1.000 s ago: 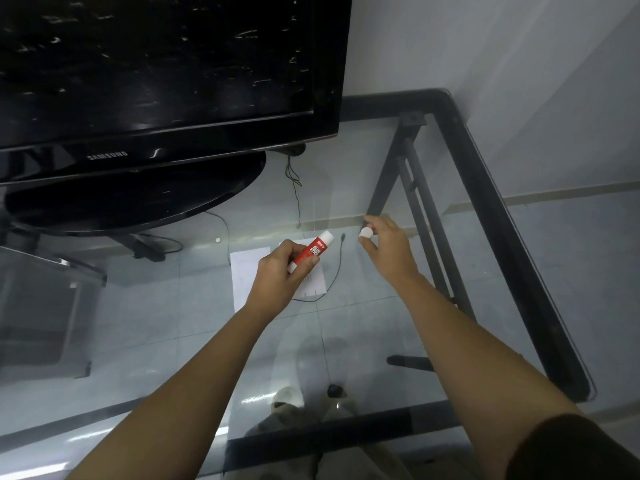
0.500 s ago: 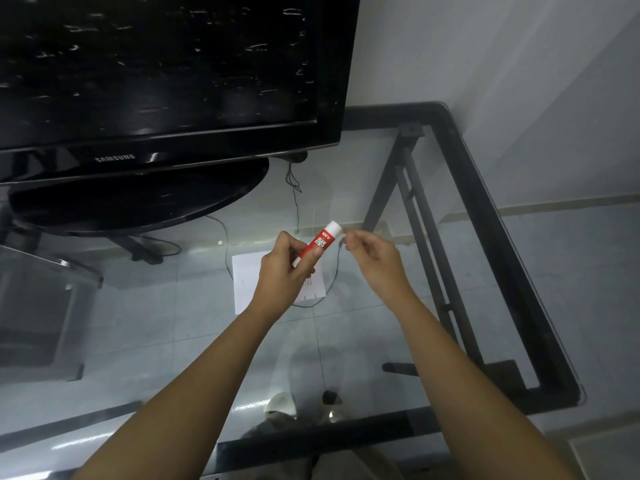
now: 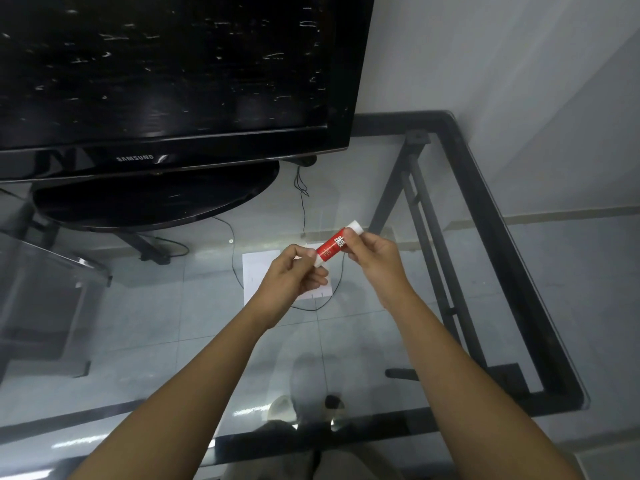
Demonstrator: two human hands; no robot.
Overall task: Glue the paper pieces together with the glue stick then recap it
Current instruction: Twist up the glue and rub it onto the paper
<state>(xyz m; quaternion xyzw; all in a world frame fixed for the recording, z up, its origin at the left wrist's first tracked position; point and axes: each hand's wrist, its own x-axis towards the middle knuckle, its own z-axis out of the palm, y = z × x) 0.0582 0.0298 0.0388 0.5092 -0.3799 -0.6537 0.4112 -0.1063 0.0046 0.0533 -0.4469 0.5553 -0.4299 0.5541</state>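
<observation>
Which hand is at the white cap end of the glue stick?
The right hand, pinching the upper end by the cap. The left hand holds the lower end of the glue stick.

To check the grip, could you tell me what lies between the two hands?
Head view: the glue stick spans from left hand to right hand.

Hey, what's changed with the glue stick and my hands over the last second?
The right hand brought the white cap leftward onto the glue stick and now grips its top end. The left hand still holds its lower end; the paper stays put.
</observation>
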